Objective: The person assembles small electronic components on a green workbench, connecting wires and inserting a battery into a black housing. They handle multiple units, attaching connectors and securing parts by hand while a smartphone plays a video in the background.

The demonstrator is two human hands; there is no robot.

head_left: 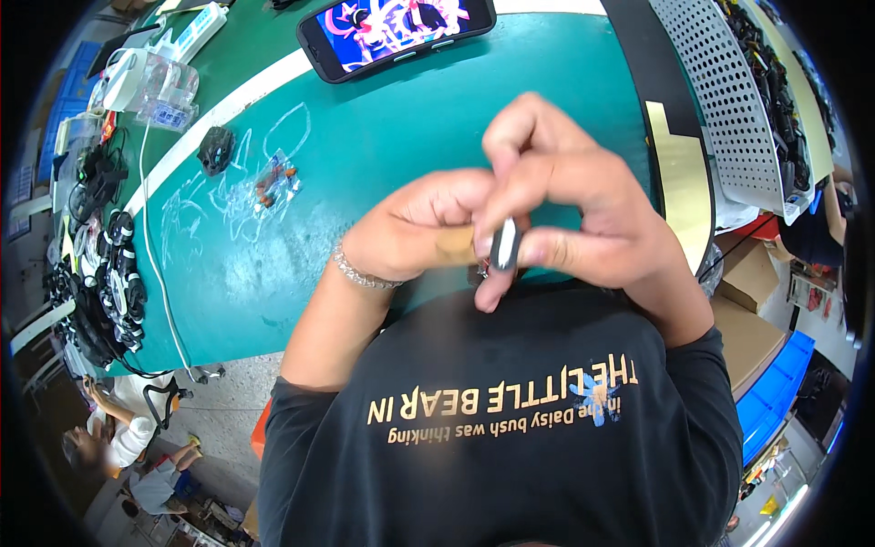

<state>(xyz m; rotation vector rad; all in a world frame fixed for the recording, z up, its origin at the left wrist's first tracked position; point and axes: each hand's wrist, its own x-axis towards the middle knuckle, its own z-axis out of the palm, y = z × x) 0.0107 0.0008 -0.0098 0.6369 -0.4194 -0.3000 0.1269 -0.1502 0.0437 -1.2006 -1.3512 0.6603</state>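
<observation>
My two hands meet above the near edge of the green table. A small black piece with a shiny white face (506, 244) is pinched between the thumb and forefinger of my right hand (606, 205). My left hand (415, 223) is closed against it, a tan strip of tape round its thumb and a silver bracelet (351, 271) at the wrist. A tiny reddish, metallic bit (479, 272) shows under the left fingers; what it belongs to is hidden. The fingers overlap and are slightly blurred.
A phone (396, 32) with a lit screen stands at the far edge. Left lie a black lump (216, 150), a clear bag with brownish bits (273, 185), and bundled black cables (123, 283). A perforated white basket of cables (729, 109) stands right. Other people appear lower left.
</observation>
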